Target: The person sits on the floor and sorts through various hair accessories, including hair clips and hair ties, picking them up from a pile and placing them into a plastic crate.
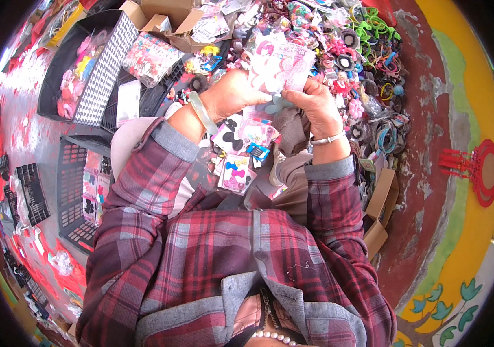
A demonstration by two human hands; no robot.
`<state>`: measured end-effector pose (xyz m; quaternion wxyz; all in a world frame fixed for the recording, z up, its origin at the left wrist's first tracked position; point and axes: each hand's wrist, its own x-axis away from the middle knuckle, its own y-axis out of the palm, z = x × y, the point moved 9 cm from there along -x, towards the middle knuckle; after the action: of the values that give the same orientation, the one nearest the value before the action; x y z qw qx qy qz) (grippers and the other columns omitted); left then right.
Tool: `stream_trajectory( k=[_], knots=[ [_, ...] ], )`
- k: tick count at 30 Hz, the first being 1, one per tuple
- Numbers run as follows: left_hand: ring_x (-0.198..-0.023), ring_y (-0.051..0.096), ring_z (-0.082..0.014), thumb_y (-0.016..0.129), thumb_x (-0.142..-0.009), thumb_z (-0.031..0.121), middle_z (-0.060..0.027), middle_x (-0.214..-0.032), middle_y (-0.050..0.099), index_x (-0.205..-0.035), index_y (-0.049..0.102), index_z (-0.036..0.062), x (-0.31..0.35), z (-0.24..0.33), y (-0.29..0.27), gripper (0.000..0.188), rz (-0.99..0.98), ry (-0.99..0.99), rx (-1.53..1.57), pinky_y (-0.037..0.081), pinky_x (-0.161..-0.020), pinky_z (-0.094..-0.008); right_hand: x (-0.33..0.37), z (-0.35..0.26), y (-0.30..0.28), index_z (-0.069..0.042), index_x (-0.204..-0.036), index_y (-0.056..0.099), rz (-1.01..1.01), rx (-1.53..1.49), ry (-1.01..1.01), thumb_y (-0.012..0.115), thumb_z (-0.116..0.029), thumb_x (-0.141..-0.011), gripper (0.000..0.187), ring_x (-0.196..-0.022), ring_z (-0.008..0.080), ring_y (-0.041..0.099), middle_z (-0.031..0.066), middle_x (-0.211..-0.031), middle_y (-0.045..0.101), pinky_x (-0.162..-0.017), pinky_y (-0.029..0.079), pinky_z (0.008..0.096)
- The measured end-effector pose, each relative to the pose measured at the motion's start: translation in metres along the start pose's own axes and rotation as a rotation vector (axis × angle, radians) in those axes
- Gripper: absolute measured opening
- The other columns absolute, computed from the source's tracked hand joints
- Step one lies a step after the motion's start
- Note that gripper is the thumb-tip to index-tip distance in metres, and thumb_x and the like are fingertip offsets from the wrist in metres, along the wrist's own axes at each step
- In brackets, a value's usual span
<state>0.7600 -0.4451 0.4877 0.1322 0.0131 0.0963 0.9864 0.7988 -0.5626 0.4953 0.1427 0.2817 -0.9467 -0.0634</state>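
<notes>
A pink and white printed card (281,65) is held up in front of me, above a heap of hair accessories. My left hand (232,95), with a pale bangle at the wrist, grips its lower left side. My right hand (318,109) pinches the lower right part between thumb and fingers. Between my thumbs shows a small grey-blue piece (277,104), perhaps a bow; I cannot tell how it is fixed. Below, near my lap, lie a card with blue and pink bows (235,173), a card with black bows (228,136) and a small blue item (257,151).
Colourful hair ties and clips (348,75) are heaped ahead and to the right. A houndstooth-sided box (105,69) and a black plastic crate (73,196) stand at the left. An open cardboard box (186,29) is at the back, another cardboard box (381,199) at the right by the painted wall (432,144).
</notes>
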Motion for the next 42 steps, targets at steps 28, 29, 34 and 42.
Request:
stream_trajectory(
  k=[28, 29, 34, 42],
  knots=[
    [-0.089, 0.056, -0.0105, 0.063, -0.079, 0.01, -0.0031, -0.097, 0.063, -0.104, 0.061, 0.0012, 0.0, 0.013, -0.01, 0.027, 0.049, 0.054, -0.021, 0.044, -0.08, -0.0249, 0.003, -0.001, 0.013, 0.001, -0.102, 0.06, 0.003, 0.003, -0.017, 0.067, -0.001, -0.074, 0.029, -0.079, 0.0093, 0.058, 0.0044, -0.093, 0.064, -0.071, 0.048, 0.0237],
    [-0.091, 0.056, -0.011, 0.063, -0.078, 0.01, -0.0033, -0.098, 0.062, -0.105, 0.06, 0.001, -0.001, 0.011, -0.008, 0.028, 0.018, 0.04, 0.017, 0.043, -0.082, -0.0252, 0.004, -0.003, 0.013, 0.001, -0.102, 0.06, 0.0, 0.002, -0.034, 0.067, -0.001, -0.074, 0.029, -0.08, 0.0094, 0.058, 0.0045, -0.093, 0.064, -0.072, 0.048, 0.0237],
    [-0.094, 0.056, -0.0128, 0.063, -0.076, 0.005, -0.004, -0.099, 0.062, -0.106, 0.059, -0.0001, -0.003, 0.007, -0.004, 0.031, -0.05, -0.013, 0.143, 0.041, -0.085, -0.0268, 0.008, -0.002, 0.016, 0.001, -0.104, 0.06, -0.015, -0.052, -0.034, 0.066, -0.001, -0.075, 0.03, -0.083, 0.0096, 0.058, 0.0045, -0.095, 0.064, -0.074, 0.047, 0.0239],
    [-0.094, 0.055, -0.0133, 0.065, -0.071, 0.003, -0.004, -0.099, 0.061, -0.107, 0.058, 0.0011, -0.002, -0.004, -0.009, 0.036, -0.043, -0.094, 0.162, 0.042, -0.084, -0.0268, 0.006, 0.002, 0.016, 0.001, -0.103, 0.061, -0.034, 0.046, 0.036, 0.065, -0.004, -0.076, 0.027, -0.082, 0.0094, 0.058, 0.0044, -0.094, 0.064, -0.074, 0.047, 0.0236]
  ],
)
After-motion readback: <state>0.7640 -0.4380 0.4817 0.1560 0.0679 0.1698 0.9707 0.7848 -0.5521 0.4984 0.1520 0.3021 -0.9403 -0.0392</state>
